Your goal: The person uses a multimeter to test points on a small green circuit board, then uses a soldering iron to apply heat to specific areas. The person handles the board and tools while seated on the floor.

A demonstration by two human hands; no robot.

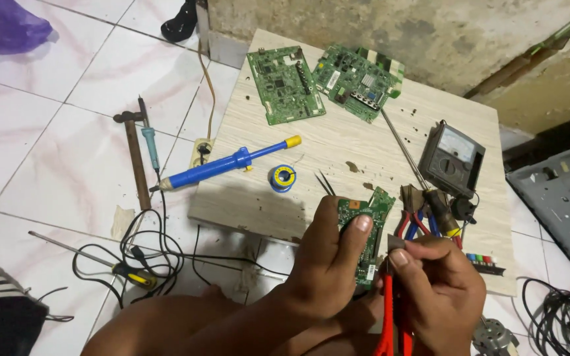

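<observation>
Small board (371, 231) sits gripped in the left hand (328, 257); the right hand (440, 290) clamps red-handled pliers (390, 316) at its edge. Work looks mid-way, other boards (285, 82) untouched far off.

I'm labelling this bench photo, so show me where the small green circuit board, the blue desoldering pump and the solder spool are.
small green circuit board (372, 209): head view, on its upper part above the thumb.
blue desoldering pump (222, 165): head view, middle of its blue barrel.
solder spool (284, 177): head view, on its round face.
</observation>
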